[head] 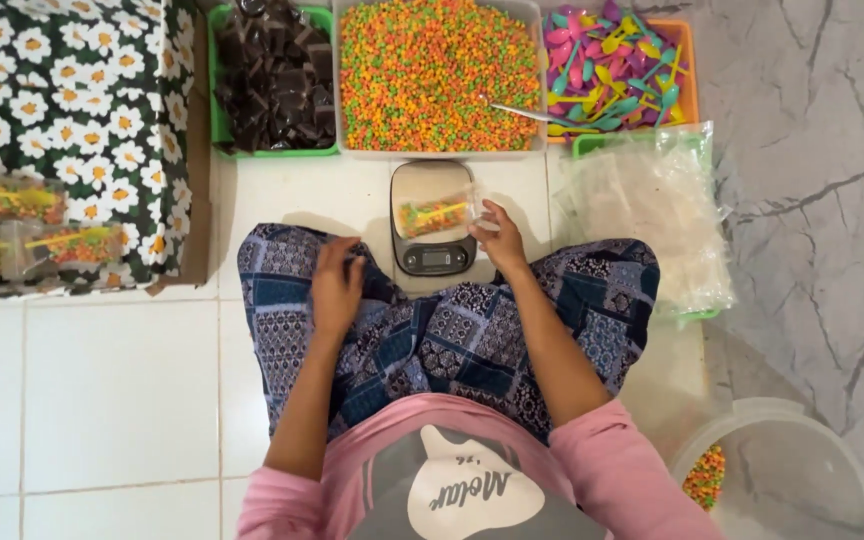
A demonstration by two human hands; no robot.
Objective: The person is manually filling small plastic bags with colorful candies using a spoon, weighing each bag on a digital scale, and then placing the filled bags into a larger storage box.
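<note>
Bare tile (292, 190) lies open left of the scale (432, 222); bins (439, 75) (three abreast) wall off the far side.

You are sitting on a white tiled floor (112, 400), and everything is resting on it: a kitchen scale (430, 235) just before your knees, a green tray of dark squares (274, 80), a tub of coloured pellets (439, 75), an orange tray of plastic spoons (617, 65) (all three sitting side by side), clear bags (652, 215) and a floral box (62, 100).
</note>
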